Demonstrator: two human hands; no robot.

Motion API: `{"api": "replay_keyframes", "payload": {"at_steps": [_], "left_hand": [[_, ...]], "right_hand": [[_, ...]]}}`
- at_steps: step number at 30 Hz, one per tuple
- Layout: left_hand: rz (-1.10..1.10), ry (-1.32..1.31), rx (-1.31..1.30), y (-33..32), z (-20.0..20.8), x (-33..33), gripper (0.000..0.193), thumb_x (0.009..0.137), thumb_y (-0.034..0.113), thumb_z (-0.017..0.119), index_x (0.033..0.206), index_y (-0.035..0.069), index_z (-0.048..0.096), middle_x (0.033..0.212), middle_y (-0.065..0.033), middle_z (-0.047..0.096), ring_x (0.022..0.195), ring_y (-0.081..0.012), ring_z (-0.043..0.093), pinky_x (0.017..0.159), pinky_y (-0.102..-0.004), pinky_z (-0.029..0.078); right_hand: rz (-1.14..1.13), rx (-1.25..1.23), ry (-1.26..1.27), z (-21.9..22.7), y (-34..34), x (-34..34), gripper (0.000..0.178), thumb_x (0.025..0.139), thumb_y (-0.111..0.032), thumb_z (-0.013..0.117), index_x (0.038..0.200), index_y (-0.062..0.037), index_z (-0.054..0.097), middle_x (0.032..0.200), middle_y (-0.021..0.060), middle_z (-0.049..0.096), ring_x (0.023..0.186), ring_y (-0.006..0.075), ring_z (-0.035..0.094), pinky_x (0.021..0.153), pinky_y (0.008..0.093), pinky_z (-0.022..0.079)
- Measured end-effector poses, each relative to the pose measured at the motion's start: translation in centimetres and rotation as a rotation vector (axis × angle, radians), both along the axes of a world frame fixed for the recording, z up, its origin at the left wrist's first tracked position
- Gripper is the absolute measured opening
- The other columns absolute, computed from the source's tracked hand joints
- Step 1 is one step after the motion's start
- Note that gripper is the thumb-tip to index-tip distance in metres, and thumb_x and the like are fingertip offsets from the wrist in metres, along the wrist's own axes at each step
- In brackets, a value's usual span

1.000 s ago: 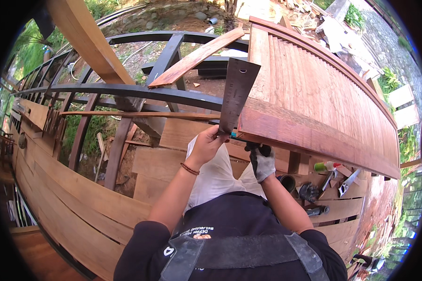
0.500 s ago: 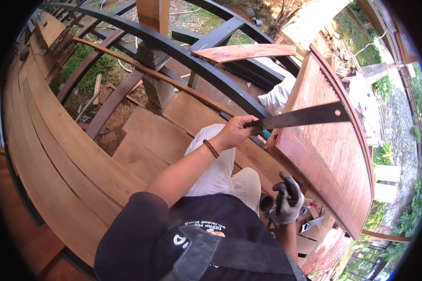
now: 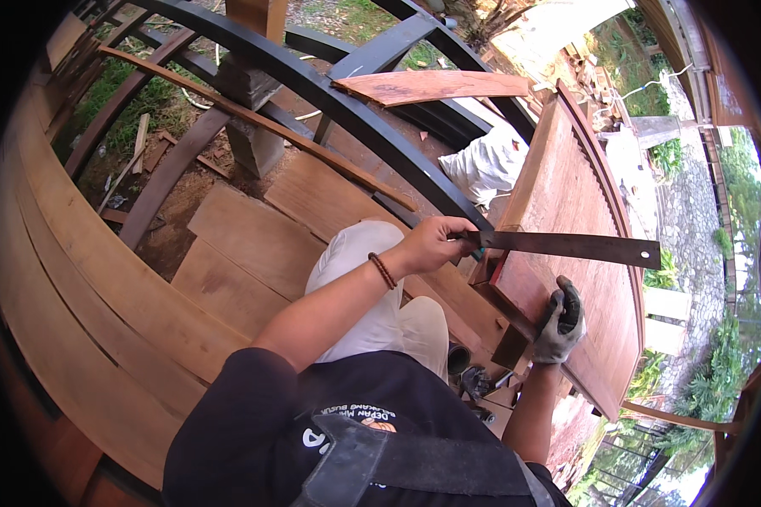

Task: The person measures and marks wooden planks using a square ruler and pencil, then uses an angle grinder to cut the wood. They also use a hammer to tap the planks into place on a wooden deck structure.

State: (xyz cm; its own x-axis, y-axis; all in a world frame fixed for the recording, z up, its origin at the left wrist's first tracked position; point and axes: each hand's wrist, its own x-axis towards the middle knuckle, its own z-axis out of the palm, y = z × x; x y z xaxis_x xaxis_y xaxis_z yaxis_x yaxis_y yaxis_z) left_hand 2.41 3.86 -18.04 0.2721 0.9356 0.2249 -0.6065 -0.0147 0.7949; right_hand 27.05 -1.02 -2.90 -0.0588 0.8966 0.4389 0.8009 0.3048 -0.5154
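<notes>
My left hand point(image 3: 434, 245), bare with a beaded bracelet at the wrist, is closed round the grip end of a handsaw point(image 3: 579, 247). The saw's long dark blade points right, with a small hole near its tip, and its grip is mostly hidden in my fist. Below the blade, a wooden panel point(image 3: 596, 317) with a curved rim slants away to the right. My right hand point(image 3: 560, 329), in a grey and black work glove, is up against the panel's near edge. Its fingers are loosely bent and apart from the thumb; nothing shows in them.
Curved dark beams point(image 3: 313, 89) cross ahead, with a loose reddish plank point(image 3: 435, 85) lying over them. Flat boards point(image 3: 245, 237) lie left of my knees, and long curved planks point(image 3: 101, 253) run down the far left. A white cloth bundle point(image 3: 486, 165) rests beside the panel.
My right hand has risen from beside my knee to the panel's edge. The saw blade has swung from tilting upward to pointing slightly downward at its tip. My view has shifted right.
</notes>
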Motion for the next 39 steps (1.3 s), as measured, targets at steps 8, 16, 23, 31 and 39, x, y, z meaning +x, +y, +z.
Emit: {"api": "replay_keyframes", "payload": {"at_steps": [8,16,23,31,39], "left_hand": [[-0.059,-0.105,-0.089,0.7,-0.3,0.4,0.016,0.094,0.002,0.059,0.109,-0.001,0.064,0.099,-0.0031,0.068,0.091,-0.0086,0.063,0.084,-0.0245,0.053],[-0.035,-0.114,-0.099,0.9,0.2,0.4,0.014,0.094,0.004,0.061,0.105,-0.001,0.065,0.096,-0.0023,0.069,0.087,-0.0081,0.064,0.08,-0.024,0.053],[-0.045,-0.145,-0.106,1.0,0.3,0.5,0.015,0.094,0.007,0.062,0.106,-0.002,0.065,0.096,-0.0035,0.069,0.088,-0.0102,0.065,0.082,-0.0265,0.055],[-0.056,-0.103,-0.068,1.3,0.6,0.3,0.016,0.094,0.007,0.062,0.107,-0.002,0.065,0.097,-0.0038,0.069,0.09,-0.0099,0.065,0.085,-0.0257,0.053],[-0.103,-0.171,-0.101,0.9,1.3,0.3,0.014,0.092,0.009,0.066,0.105,0.003,0.063,0.099,-0.0022,0.067,0.092,-0.01,0.063,0.085,-0.0275,0.054]], "right_hand": [[-0.014,0.018,-0.034,0.4,0.0,-0.9,0.021,0.091,0.003,0.055,0.11,0.0027,0.064,0.107,0.0164,0.069,0.097,0.0227,0.067,0.083,0.031,0.053],[-0.019,0.035,-0.032,0.3,0.0,-0.8,0.023,0.089,0.003,0.057,0.11,0.0004,0.064,0.107,0.0156,0.069,0.099,0.027,0.067,0.087,0.0347,0.052],[-0.001,0.068,-0.084,0.7,-0.2,-1.2,0.023,0.088,0.003,0.058,0.109,-0.0006,0.065,0.106,0.0157,0.069,0.098,0.0288,0.068,0.086,0.0353,0.053],[0.013,0.114,-0.153,0.6,0.1,-1.0,0.025,0.085,0.004,0.059,0.108,-0.0023,0.065,0.104,0.0163,0.069,0.094,0.0322,0.068,0.082,0.0371,0.054],[0.017,0.127,-0.173,0.6,0.2,-0.8,0.027,0.084,0.004,0.059,0.109,-0.0021,0.064,0.103,0.0155,0.068,0.088,0.0284,0.068,0.078,0.0354,0.054]]}}
